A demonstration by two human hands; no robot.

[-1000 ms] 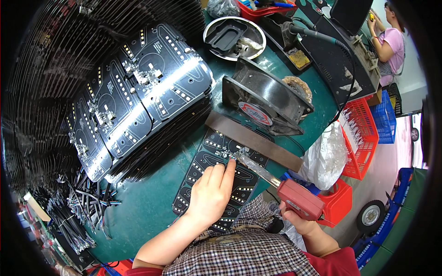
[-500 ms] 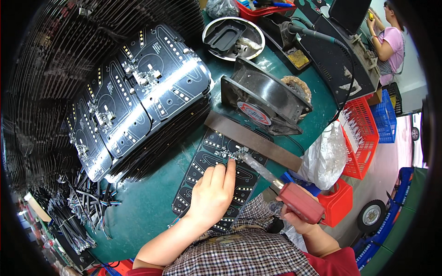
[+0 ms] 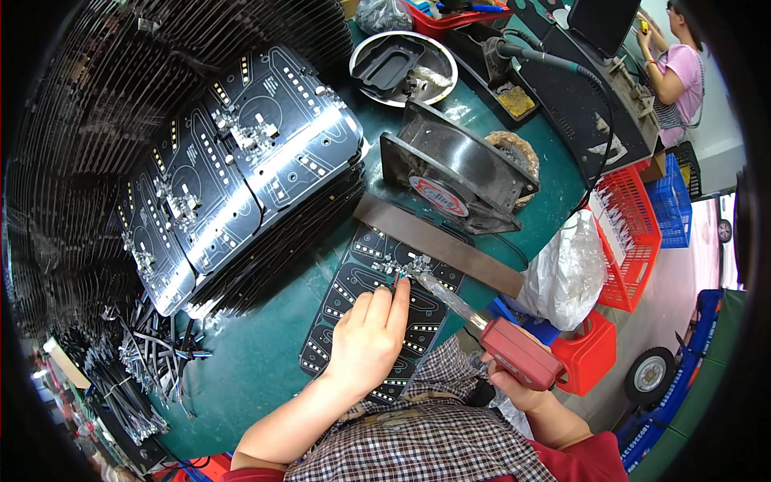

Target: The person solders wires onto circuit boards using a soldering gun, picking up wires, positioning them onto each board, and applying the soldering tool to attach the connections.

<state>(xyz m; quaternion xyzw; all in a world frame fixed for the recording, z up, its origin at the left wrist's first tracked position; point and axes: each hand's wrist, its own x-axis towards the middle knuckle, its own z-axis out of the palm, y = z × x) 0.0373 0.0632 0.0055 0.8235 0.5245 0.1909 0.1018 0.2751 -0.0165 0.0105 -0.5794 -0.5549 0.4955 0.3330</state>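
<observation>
A black circuit board [image 3: 341, 301] with rows of small pale LEDs lies on the bench in front of me. My left hand [image 3: 369, 337] rests over it, index finger stretched forward and the other fingers curled. Thin coloured wires [image 3: 397, 278] show at that fingertip, against a cluster of small components [image 3: 414, 263]; the rest of the cable is hidden under the hand. My right hand [image 3: 514, 390] is wrapped around the red handle of a soldering iron [image 3: 522, 353]. The iron's pale, wrapped barrel points at the same cluster, its tip close to my left fingertip.
A dark flat bar [image 3: 438, 245] lies across the board's far end, before a black fan [image 3: 458, 165]. Stacked circuit boards [image 3: 241, 177] and loose cables [image 3: 157, 353] are at left. Beyond are a round bowl [image 3: 446, 88] and a soldering stand [image 3: 514, 100]. Red crates [image 3: 634, 273] and another person [image 3: 683, 76] are at right.
The view has shifted slightly. Coloured wire ends now show more plainly at my left fingertip. Both hands and the soldering iron stay almost where they were.
</observation>
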